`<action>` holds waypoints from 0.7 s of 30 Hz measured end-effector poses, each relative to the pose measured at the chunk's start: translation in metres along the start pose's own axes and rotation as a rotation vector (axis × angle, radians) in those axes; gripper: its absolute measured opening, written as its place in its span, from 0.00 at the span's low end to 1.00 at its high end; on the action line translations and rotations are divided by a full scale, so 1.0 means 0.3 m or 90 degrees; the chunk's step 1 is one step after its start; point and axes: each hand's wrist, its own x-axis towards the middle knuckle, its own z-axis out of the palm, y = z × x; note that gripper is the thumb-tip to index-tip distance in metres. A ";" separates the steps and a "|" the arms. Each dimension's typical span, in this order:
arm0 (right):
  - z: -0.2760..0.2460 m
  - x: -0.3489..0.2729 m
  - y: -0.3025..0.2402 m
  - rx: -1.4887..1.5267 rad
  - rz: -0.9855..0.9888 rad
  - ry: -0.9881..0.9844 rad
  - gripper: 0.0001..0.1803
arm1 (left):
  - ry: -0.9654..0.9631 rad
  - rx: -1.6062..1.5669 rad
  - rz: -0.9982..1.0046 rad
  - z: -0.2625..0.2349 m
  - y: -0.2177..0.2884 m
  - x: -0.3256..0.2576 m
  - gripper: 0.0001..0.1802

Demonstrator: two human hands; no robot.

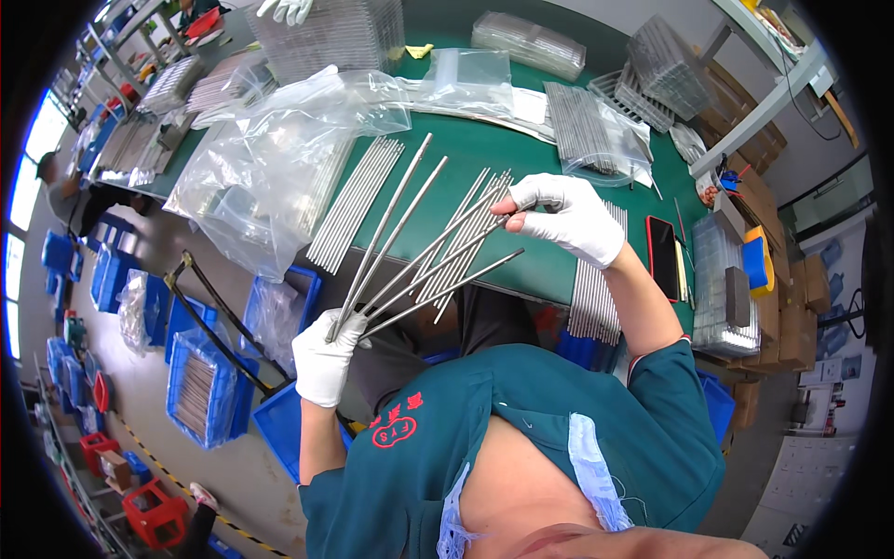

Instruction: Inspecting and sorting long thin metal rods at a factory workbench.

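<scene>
Several thin metal rods (pixel 391 212) spread like a fan out of my left hand (pixel 326 357), which is closed round their lower ends in a white glove. My right hand (pixel 570 219), in a white glove with bare thumb and fingertip, pinches the far end of one of these rods. Under that fan lies a loose bunch of rods (pixel 456 279) at the near table edge, partly covered by the held ones. To its left a neat row of rods (pixel 358 200) rests on the green table (pixel 438 140). Another row (pixel 594 296) lies below my right wrist.
Clear plastic bags (pixel 251 177) cover more rods at the left. A bagged bundle of rods (pixel 591 126) and clear plastic trays (pixel 652 79) sit at the back right. A red-edged phone (pixel 662 259) lies at the right. Blue bins (pixel 209 382) stand on the floor.
</scene>
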 end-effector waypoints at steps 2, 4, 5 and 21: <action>0.000 0.001 0.009 -0.081 -0.055 -0.022 0.10 | -0.008 0.006 0.009 -0.002 0.005 0.001 0.08; 0.000 0.000 0.012 -0.151 -0.100 -0.040 0.10 | -0.011 0.016 0.010 0.001 0.016 0.001 0.08; 0.003 -0.004 0.009 -0.154 -0.093 -0.056 0.10 | -0.014 0.026 0.011 0.002 0.019 0.002 0.08; -0.034 -0.001 -0.005 -0.018 0.007 0.013 0.11 | -0.088 0.026 -0.014 -0.013 0.001 -0.006 0.09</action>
